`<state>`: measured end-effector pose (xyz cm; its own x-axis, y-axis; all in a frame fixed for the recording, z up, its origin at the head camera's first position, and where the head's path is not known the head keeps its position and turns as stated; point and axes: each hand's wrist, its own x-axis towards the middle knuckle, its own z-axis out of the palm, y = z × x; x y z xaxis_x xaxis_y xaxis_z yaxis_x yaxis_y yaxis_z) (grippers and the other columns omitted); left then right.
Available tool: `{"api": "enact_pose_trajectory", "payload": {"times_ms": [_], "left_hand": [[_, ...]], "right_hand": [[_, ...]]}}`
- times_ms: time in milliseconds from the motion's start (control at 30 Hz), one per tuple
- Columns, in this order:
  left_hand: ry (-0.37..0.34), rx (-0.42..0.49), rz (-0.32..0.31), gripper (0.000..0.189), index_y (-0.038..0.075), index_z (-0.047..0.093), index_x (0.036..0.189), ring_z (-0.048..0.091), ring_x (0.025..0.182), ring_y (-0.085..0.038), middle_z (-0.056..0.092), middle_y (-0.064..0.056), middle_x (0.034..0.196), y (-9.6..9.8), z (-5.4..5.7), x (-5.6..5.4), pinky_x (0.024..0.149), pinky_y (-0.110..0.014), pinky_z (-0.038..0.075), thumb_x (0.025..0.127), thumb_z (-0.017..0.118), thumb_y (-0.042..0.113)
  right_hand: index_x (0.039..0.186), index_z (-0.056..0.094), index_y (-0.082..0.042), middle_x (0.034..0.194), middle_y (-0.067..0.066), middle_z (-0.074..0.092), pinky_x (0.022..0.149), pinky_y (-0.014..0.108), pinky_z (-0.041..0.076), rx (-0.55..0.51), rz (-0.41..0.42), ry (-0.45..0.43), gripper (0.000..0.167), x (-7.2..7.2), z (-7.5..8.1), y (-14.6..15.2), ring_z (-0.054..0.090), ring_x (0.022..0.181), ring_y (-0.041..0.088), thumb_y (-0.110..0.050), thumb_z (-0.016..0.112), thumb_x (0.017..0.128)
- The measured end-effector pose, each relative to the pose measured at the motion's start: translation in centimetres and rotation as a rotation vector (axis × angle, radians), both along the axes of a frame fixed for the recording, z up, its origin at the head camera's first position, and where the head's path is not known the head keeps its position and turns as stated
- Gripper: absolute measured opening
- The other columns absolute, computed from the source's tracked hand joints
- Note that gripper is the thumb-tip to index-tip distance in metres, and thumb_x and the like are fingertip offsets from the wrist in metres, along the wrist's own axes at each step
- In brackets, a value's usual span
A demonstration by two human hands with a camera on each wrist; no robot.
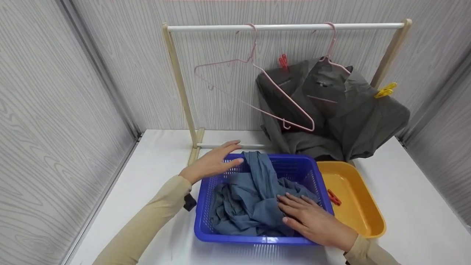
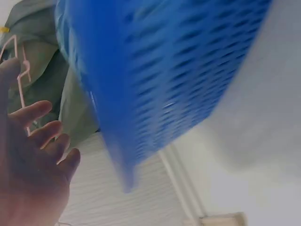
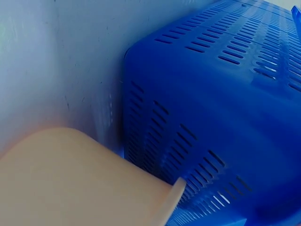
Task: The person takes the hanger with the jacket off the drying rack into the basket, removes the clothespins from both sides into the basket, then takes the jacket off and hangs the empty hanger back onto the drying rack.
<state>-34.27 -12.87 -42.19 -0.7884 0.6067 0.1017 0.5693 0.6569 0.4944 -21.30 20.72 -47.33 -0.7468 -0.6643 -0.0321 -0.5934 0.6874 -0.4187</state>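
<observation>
A blue plastic basket (image 1: pixel 254 239) with slotted sides stands on the white table, and a crumpled blue-grey garment (image 1: pixel 244 200) lies in it. One strip of the cloth reaches up to the back rim. My left hand (image 1: pixel 211 162) hovers by the basket's back left corner, fingers spread and holding nothing. In the left wrist view the same hand (image 2: pixel 35 169) shows its palm beside the blurred basket wall (image 2: pixel 164 70). With fingers extended, my right hand (image 1: pixel 312 221) rests on the garment at the basket's right side. The right wrist view shows only the basket's outer wall (image 3: pixel 188 103), the hand being hidden.
Behind the basket stands a rack with a white rail (image 1: pixel 287 27). From it hang a bare pink hanger (image 1: pixel 287 92) and a dark grey shirt (image 1: pixel 353 121) with red (image 1: pixel 283 62) and yellow (image 1: pixel 385 90) clips. A yellow tray (image 1: pixel 355 198) holding a red clip (image 1: pixel 334 197) adjoins the basket's right side.
</observation>
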Motion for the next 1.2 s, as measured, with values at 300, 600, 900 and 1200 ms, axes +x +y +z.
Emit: {"api": "enact_pose_trajectory", "payload": {"times_ms": [300,600,900,1200], "left_hand": [[0.028,-0.174,-0.041,0.062,0.012,0.045,0.148,0.040,0.137,-0.024,0.044,-0.008,0.149,5.2,0.4,-3.7,0.112,-0.038,0.030,0.100,0.052,0.050],[-0.011,-0.197,-0.045,0.032,0.007,0.064,0.119,0.060,0.114,-0.027,0.065,-0.012,0.120,6.2,-2.6,-4.8,0.098,-0.041,0.044,0.102,0.054,0.032],[0.138,-0.159,-0.120,0.030,0.007,0.062,0.129,0.064,0.107,-0.026,0.067,-0.011,0.117,6.0,-2.7,-5.0,0.094,-0.040,0.048,0.105,0.050,0.021],[0.193,-0.136,-0.177,0.038,0.014,0.053,0.143,0.055,0.123,-0.023,0.053,-0.006,0.142,5.7,-2.1,-4.2,0.102,-0.038,0.043,0.105,0.049,0.017]], "right_hand": [[0.150,0.043,-0.021,0.157,-0.004,0.033,0.112,0.062,0.016,-0.006,-0.014,-0.011,0.056,0.0,0.0,0.0,0.022,0.146,0.024,-0.052,0.035,0.104],[0.150,0.043,-0.019,0.156,-0.004,0.033,0.112,0.060,0.018,-0.010,-0.018,-0.009,0.057,-0.1,0.1,-0.2,0.024,0.145,0.023,-0.053,0.036,0.104],[0.150,0.042,-0.020,0.157,-0.006,0.032,0.113,0.058,0.019,-0.015,-0.052,0.004,0.058,-0.2,0.4,-0.1,0.025,0.145,0.022,-0.054,0.037,0.103],[0.149,0.045,-0.020,0.156,-0.004,0.035,0.112,0.059,0.020,-0.038,-0.077,-0.006,0.058,-0.1,0.0,-0.1,0.028,0.144,0.024,-0.054,0.040,0.102]]}}
